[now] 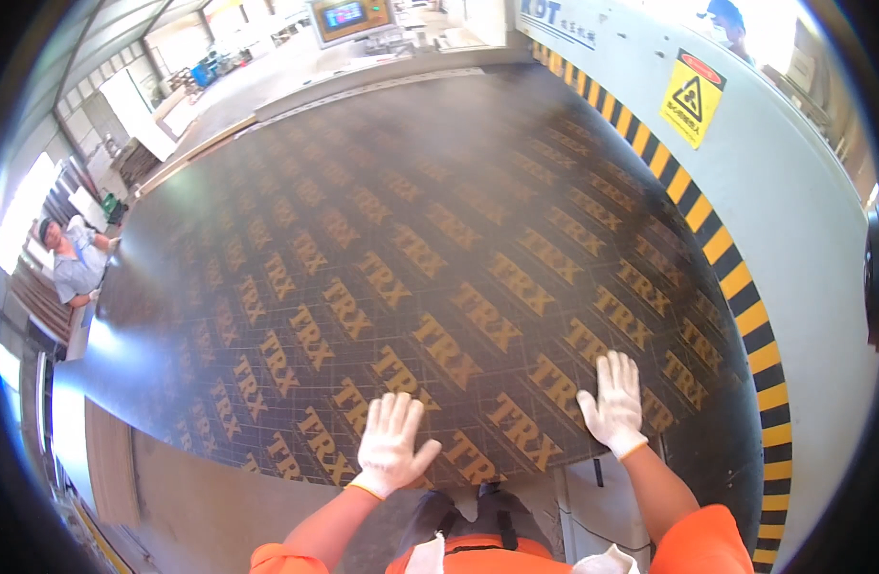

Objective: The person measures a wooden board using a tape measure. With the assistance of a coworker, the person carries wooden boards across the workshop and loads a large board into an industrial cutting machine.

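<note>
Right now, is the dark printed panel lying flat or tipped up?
Flat. The dark printed panel lies spread on the machine bed, with the left hand and right hand pressed palm-down near its edge.

Left hand (391,442) and right hand (613,402) gloved, flat, fingers spread.

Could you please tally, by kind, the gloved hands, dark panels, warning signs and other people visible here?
White-gloved hands on the panel: 2, left hand and right hand
Dark printed panel: 1
Yellow triangle warning sign: 1
Other people: 2, person at left, person at top right
Total: 6
</note>
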A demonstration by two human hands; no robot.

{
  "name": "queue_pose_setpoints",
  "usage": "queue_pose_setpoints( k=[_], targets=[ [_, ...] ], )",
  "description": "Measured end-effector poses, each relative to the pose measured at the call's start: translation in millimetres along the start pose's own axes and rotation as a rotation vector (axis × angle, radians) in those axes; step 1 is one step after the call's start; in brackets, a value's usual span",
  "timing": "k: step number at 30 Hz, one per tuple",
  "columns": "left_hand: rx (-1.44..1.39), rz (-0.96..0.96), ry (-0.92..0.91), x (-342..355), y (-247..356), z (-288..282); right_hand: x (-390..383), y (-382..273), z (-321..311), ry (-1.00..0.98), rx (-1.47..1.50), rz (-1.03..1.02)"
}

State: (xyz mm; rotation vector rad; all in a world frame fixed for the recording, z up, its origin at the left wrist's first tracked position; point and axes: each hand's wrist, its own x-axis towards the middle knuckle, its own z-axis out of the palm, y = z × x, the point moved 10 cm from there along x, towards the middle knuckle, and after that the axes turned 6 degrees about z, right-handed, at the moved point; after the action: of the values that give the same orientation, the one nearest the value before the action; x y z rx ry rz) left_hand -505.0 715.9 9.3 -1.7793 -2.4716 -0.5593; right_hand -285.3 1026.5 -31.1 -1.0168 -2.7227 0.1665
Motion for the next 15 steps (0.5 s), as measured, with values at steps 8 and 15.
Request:
queue_pose_setpoints(
  k=[8,15],
  targets=[
    [-0.177,0.054,0.048,-38,0,12,-75,20,0,-0.012,-0.047,0.216],
    [-0.273,0.093,0.022,-124,-28,-40,-224,33,22,0.309,0.057,0.694]
  ],
)
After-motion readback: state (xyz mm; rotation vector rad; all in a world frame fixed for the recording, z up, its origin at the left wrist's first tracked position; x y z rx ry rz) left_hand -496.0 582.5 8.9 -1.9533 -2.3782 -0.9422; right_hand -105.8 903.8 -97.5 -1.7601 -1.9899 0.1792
